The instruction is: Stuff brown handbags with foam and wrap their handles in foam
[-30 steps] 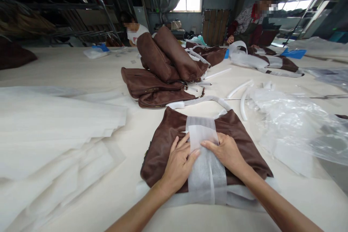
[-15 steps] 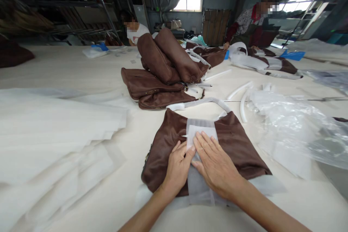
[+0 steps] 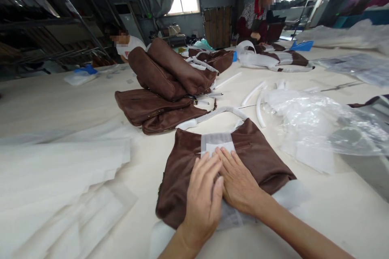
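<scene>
A brown bag (image 3: 261, 153) lies flat on the pale table, its handle (image 3: 212, 114) wrapped in white padding and pointing away from me. A translucent white strip (image 3: 216, 137) runs down the bag's middle, with a smaller white sheet (image 3: 212, 146) on top. My right hand (image 3: 238, 182) rests flat on the sheet and strip, fingers stretched out. My left hand (image 3: 205, 198) is just left of it, tilted up on its edge above the bag, fingers extended and slightly bent, holding nothing. Both hands hide the strip's centre.
Several brown bags (image 3: 164, 73) are piled beyond this one. White sheets (image 3: 67, 162) are stacked at left. Clear plastic bags (image 3: 316, 121) and white foam tubes (image 3: 259, 109) lie at right. Two people stand across the table (image 3: 100, 109), one near more padded bags (image 3: 282, 58).
My left hand has lifted off the sheet and turned up on its edge. My right hand stays flat on the bag. The whole view has swung to the right.
</scene>
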{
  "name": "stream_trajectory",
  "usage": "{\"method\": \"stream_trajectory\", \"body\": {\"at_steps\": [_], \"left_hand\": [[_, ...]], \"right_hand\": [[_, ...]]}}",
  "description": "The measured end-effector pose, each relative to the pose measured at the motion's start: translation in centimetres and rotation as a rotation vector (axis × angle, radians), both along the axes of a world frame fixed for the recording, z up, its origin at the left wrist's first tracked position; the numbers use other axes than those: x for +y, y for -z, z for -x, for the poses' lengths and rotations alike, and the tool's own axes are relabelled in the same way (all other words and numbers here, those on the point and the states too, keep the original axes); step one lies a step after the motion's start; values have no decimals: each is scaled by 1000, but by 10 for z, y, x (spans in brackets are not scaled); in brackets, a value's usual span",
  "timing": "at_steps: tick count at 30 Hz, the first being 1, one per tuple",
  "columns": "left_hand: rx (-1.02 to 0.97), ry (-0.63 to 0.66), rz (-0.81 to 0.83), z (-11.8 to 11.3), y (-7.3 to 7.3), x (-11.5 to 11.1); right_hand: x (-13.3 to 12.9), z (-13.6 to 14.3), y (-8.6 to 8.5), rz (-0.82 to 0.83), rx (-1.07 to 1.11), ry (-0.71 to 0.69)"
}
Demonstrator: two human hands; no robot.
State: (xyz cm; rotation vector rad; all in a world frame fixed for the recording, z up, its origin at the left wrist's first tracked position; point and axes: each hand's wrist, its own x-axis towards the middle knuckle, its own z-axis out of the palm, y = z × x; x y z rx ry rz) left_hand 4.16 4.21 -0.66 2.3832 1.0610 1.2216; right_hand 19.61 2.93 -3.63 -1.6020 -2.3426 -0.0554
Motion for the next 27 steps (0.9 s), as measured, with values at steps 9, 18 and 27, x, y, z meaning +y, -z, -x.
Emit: {"method": "stream_trajectory", "body": {"at_steps": [9,18,27], "left_hand": [[186,-113,225,21,-2,49],[317,-40,96,20,6,50],[330,40,-111,16,14,46]], "right_hand": [[0,0,-2,28,67,37],[-2,-3,4,-46,44,15],[-8,-2,2,-196,33,20]]}}
